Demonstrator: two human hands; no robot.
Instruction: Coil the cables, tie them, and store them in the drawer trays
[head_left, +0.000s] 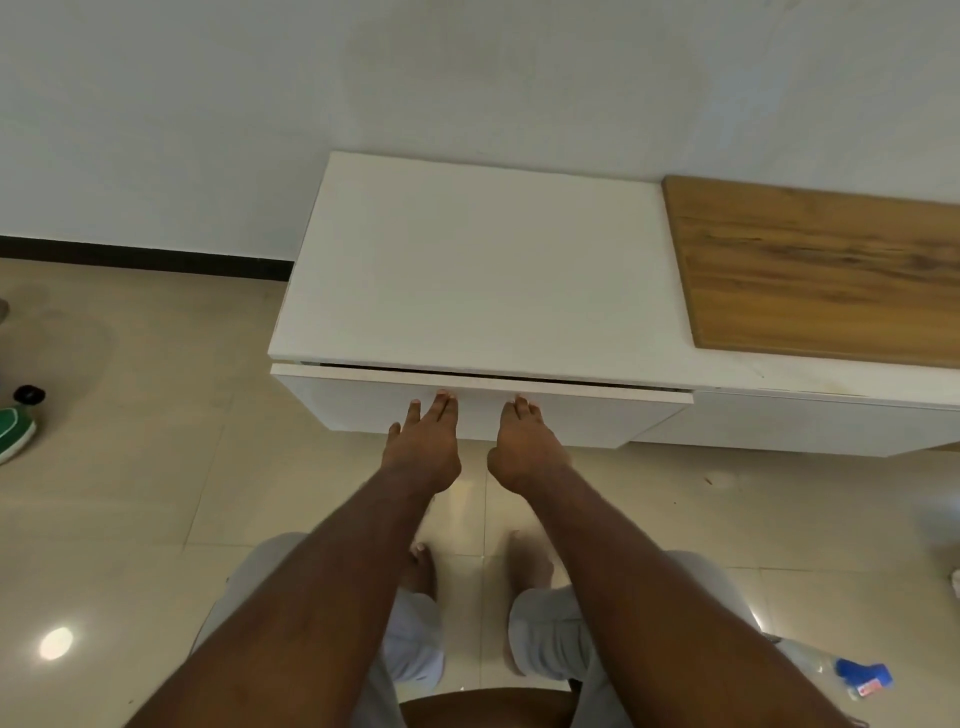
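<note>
1. In front of the drawer (467, 410), nearest to me, are my bent knees in grey shorts and my bare feet on the pale tiled floor (156, 493).
2. Just short of the drawer, my left hand (423, 441) and right hand (522, 444) reach forward side by side, fingers straight and holding nothing. The fingertips of both hands lie on the drawer's white front, close to its top edge.
3. The drawer lies straight ahead of both hands. Its long axis runs left to right across my view, and neither hand is clearly nearer.
4. The drawer stands slightly out from the white cabinet (483, 260), leaving a thin dark gap under the cabinet top. I judge the next move to be a push or pull along that short front-to-back line.
5. Inside the drawer, everything is hidden: no trays and no cables can be seen anywhere.
6. Beyond the drawer, a wooden panel (815, 270) lies on the cabinet top, right of it, cut off by the frame.
</note>
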